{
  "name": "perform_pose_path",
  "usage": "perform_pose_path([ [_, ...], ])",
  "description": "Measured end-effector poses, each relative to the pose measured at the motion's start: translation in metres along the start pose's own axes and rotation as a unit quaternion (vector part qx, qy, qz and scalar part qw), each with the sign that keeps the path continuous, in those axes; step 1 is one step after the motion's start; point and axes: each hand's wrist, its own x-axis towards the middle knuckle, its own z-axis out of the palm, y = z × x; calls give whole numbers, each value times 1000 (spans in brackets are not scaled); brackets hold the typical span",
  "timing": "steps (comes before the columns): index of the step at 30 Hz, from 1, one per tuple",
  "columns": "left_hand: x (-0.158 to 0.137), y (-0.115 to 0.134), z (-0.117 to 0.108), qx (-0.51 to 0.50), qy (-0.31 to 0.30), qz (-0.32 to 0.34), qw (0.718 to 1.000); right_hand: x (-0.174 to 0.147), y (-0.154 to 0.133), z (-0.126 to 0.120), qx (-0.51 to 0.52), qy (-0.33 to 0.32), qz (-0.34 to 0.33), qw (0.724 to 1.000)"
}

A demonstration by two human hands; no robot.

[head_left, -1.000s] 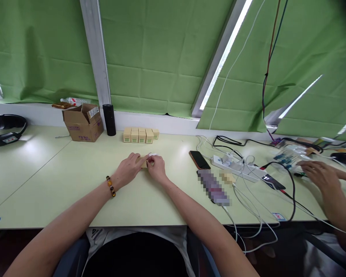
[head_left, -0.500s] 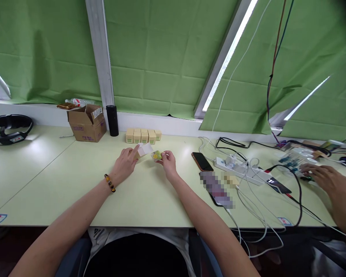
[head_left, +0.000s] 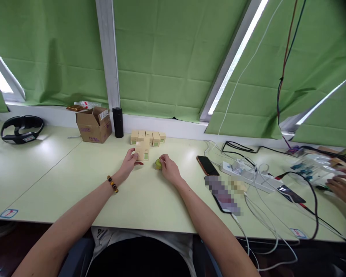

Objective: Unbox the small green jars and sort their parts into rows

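Observation:
My left hand (head_left: 127, 164) is closed around the side of a small pale-yellow carton (head_left: 142, 152), held upright with a green-and-white label at its lower corner. Its top reaches up in front of the other cartons, and I cannot tell if the flap is open. Between the fingertips of my right hand (head_left: 170, 170) is a small green piece with a clear part (head_left: 158, 164), low over the table or touching it. Just beyond my left hand stands a row of several matching cartons (head_left: 156, 139).
A black cylinder (head_left: 118, 123) and an open cardboard box (head_left: 94, 127) stand at the back left, with a black headset (head_left: 23, 132) further left. On the right lie a phone (head_left: 207, 166), a power strip (head_left: 249, 177) and tangled cables. Another person's hand (head_left: 344, 186) works at far right.
The carton in my left hand has turned from showing its white open end to standing with its labelled side toward me. The green piece has come down and away from it.

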Motion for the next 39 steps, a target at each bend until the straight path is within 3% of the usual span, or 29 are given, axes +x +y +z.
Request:
perform_pose_path([
  [6, -5, 6, 6, -76, -38, 9, 996, -6, -32, -3, 168, 120, -21, 978],
  [10, -13, 14, 13, -84, -80, 15, 993, -10, -55, 2, 323, 69, 37, 943],
  [16, -18, 20, 19, -76, -104, 13, 992, -4, -69, 6, 494, -34, 79, 865],
  [20, -17, 21, 15, -57, -69, 27, 996, 9, -70, 3, 538, -30, 126, 833],
  [23, -17, 22, 12, -44, -78, 63, 994, 18, -70, 6, 549, -2, 164, 820],
  [28, -18, 14, 13, 15, -84, 113, 990, 18, -74, 18, 539, 2, 147, 830],
  [39, -22, 13, 15, 52, -100, 98, 989, 13, -71, 28, 476, 32, 102, 873],
])
